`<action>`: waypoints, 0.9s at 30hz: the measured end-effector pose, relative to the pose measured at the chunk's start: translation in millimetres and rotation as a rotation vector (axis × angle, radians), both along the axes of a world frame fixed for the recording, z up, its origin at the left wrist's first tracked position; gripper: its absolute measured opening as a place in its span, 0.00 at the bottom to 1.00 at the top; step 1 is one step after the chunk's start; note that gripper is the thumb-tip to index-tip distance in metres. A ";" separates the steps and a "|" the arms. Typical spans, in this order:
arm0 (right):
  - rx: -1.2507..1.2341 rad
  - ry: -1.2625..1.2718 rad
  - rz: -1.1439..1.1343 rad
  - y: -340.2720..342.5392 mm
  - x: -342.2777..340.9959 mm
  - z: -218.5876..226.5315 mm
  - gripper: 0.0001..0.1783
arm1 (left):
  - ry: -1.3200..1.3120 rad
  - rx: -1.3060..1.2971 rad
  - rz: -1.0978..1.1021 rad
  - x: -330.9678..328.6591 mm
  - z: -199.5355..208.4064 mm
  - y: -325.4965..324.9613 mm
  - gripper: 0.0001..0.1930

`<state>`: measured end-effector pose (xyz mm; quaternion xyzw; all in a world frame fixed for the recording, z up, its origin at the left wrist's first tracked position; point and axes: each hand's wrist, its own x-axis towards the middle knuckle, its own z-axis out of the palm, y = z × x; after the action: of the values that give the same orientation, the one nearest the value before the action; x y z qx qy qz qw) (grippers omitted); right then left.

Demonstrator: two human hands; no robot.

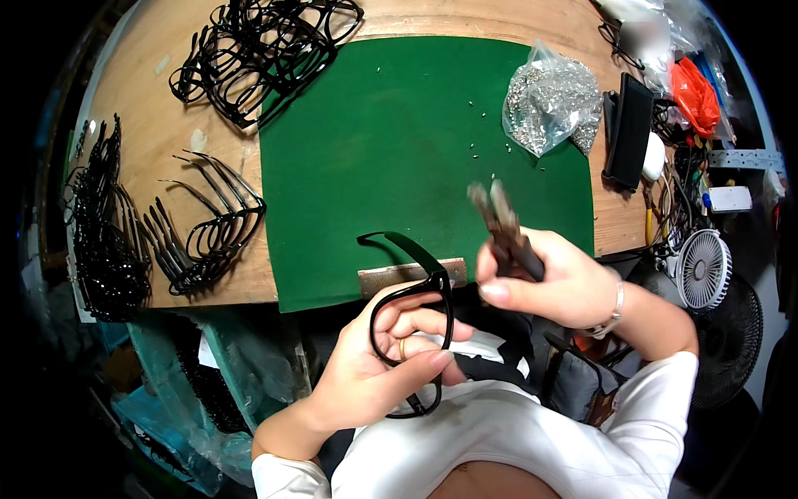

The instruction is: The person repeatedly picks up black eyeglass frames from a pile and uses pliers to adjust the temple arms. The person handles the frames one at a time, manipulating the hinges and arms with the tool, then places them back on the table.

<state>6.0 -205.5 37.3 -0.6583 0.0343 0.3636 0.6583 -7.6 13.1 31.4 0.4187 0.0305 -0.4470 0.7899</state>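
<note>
My left hand (366,366) is closed on a black eyeglass frame (450,312) near the front edge of the green mat (374,166). One temple arm of the frame stretches away over the mat, and my fingers show through a rim opening. In my right hand (569,283) are pliers (509,229) with dark handles, their jaws pointing away from me and a little blurred. A small ridged metal block (391,274) lies at the mat's front edge, partly behind the frame. Several tiny silvery pieces (475,156) are scattered on the mat beyond the pliers.
A clear bag of small silvery parts (549,100) sits at the mat's far right. Tangled black frames (266,58) lie far left; more are stacked at the left (108,233) and beside them (212,229). A black phone-like case (629,133) and a white fan (703,268) stand right.
</note>
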 end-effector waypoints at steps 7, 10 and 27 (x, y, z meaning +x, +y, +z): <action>-0.173 -0.074 0.476 -8.2 -0.2 15.8 0.20 | 0.029 -0.033 -0.067 5.0 4.1 2.4 0.21; -0.226 -0.132 0.523 -5.8 7.5 19.5 0.19 | 0.021 -0.001 -0.069 3.3 3.5 2.3 0.20; -0.286 -0.156 0.595 -16.8 23.1 8.5 0.20 | 0.003 0.054 0.005 -3.4 3.8 -6.4 0.21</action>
<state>29.1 -222.2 45.8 -0.7509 -0.1593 0.4798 0.4250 -11.0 6.6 35.2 0.4392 0.0447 -0.4448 0.7793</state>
